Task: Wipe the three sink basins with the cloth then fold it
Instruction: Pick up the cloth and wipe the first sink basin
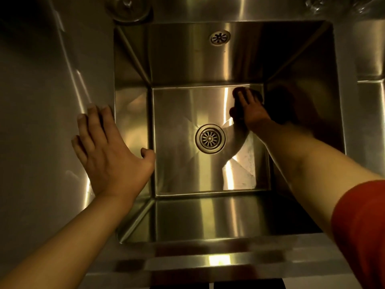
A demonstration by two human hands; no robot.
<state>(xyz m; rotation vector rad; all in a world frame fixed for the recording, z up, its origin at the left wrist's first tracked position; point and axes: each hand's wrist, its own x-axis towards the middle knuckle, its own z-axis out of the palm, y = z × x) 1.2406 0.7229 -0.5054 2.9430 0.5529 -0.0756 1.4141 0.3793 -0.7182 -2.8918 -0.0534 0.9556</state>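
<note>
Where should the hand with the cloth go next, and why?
Probably a sweep toward the drain. The right hand presses the dark cloth into the far right corner of the basin floor, so the rest of the floor likely still needs wiping. The left hand rests flat on the counter at the rim, steadying the reach.

Left hand (pixel 108 147) lies flat, fingers spread; right hand (pixel 253 112) reaches down, fingers extended.

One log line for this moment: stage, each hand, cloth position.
stage: wiping basin floor | right hand: presses dark cloth, far right corner | left hand: flat on counter | fold: not yet done
</note>
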